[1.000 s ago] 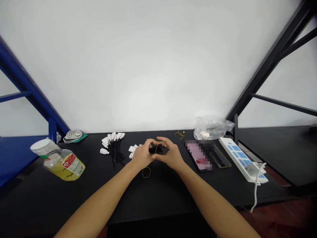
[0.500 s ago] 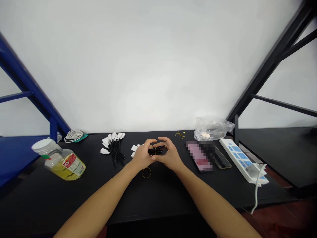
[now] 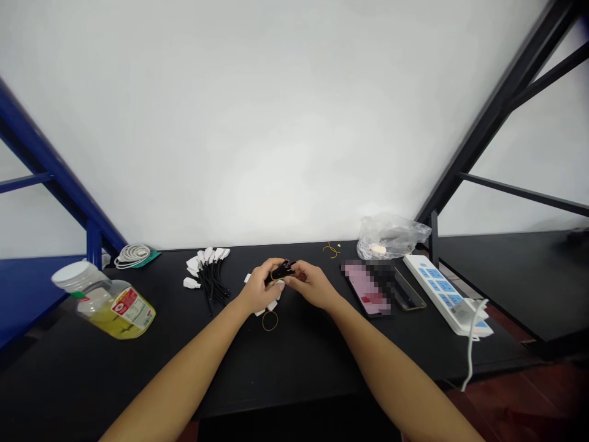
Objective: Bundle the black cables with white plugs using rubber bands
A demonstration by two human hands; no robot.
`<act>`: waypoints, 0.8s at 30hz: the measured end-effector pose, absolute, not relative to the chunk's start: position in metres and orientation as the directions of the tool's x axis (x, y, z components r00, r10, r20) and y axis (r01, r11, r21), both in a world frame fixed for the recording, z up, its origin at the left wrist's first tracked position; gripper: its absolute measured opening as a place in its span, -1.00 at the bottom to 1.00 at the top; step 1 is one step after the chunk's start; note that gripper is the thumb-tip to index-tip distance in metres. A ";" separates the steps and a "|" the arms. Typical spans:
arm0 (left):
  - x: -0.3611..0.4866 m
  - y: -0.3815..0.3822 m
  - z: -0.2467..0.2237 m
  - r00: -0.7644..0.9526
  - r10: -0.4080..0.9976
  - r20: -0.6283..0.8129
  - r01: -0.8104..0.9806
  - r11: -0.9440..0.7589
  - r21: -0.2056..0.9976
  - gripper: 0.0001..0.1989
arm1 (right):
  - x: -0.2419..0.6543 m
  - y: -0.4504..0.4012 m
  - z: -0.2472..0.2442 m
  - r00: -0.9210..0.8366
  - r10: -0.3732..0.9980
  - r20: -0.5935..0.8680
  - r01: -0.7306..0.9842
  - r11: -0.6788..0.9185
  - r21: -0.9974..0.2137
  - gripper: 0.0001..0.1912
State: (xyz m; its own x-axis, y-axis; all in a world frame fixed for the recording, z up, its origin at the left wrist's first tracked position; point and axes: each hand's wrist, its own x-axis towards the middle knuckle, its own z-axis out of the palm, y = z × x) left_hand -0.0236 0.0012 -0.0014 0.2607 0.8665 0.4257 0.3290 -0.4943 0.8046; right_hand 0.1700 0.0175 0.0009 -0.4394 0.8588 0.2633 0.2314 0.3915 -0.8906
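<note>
My left hand (image 3: 262,286) is closed round a bundle of short black cables (image 3: 278,272) with a yellow rubber band about it. White connectors (image 3: 272,305) show below and beside that hand. My right hand (image 3: 311,283) is closed at the bundle's right end, thumb and fingers touching the cable tips; its fingertips are partly hidden. A loose rubber band (image 3: 270,320) lies on the black table (image 3: 294,368) just under the hands. To the left, a second group of black cables with white connectors (image 3: 209,270) lies fanned out.
A jar of yellow liquid (image 3: 113,307) and a coiled white cable (image 3: 132,255) are at left. On the right lie a pink-screened phone (image 3: 363,285), a darker phone (image 3: 408,288), a plastic bag (image 3: 393,236) and a power strip (image 3: 444,288). More rubber bands (image 3: 330,250) lie behind.
The bundle has turned from lying level to tilting up at its right end, and its white connectors have swung down below my left hand. My right hand's fingers have closed in on the tips.
</note>
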 end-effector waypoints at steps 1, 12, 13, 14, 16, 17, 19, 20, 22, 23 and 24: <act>-0.024 0.003 -0.002 0.215 0.873 0.439 0.310 -0.487 0.816 -0.69 | 0.172 0.018 0.002 -0.465 0.845 0.264 0.235 0.406 -0.883 -0.79; -0.026 0.023 -0.025 -0.218 0.915 0.339 0.090 -0.328 0.941 -0.54 | 0.169 0.003 0.014 -0.709 0.682 0.179 0.194 0.433 -0.880 -0.92; -0.025 0.021 -0.024 -0.201 0.915 0.349 0.111 -0.333 0.936 -0.54 | 0.170 0.003 0.014 -0.726 0.670 0.156 0.106 0.333 -0.937 -0.91; -0.023 0.019 -0.022 -0.173 0.917 0.358 0.141 -0.337 0.931 -0.55 | 0.170 0.004 0.014 -0.736 0.662 0.143 -0.006 0.205 -0.979 -0.87; -0.017 0.012 -0.019 -0.106 0.920 0.379 0.216 -0.350 0.911 -0.60 | 0.171 0.008 0.015 -0.691 0.706 0.153 -0.269 -0.054 -0.962 -0.78; -0.014 0.009 -0.017 -0.071 0.919 0.388 0.255 -0.360 0.897 -0.62 | 0.172 0.010 0.015 -0.626 0.763 0.159 -0.398 -0.137 -0.907 -0.76; -0.007 0.003 -0.014 -0.009 0.910 0.414 0.329 -0.388 0.861 -0.66 | 0.172 0.014 0.015 -0.449 0.883 0.135 -0.589 -0.180 -0.788 -0.77; -0.004 0.001 -0.014 0.020 0.904 0.427 0.359 -0.405 0.841 -0.67 | 0.171 0.015 0.014 -0.378 0.919 0.108 -0.634 -0.172 -0.754 -0.79; -0.001 -0.002 -0.013 0.078 0.891 0.448 0.405 -0.439 0.802 -0.67 | 0.167 0.017 0.012 -0.287 0.956 0.064 -0.644 -0.144 -0.751 -0.88; 0.000 -0.003 -0.012 0.109 0.884 0.455 0.426 -0.455 0.782 -0.66 | 0.165 0.017 0.009 -0.254 0.966 0.053 -0.617 -0.120 -0.778 -0.92; -0.001 -0.004 -0.012 0.143 0.877 0.459 0.448 -0.471 0.760 -0.66 | 0.162 0.018 0.007 -0.219 0.974 0.053 -0.571 -0.084 -0.817 -0.96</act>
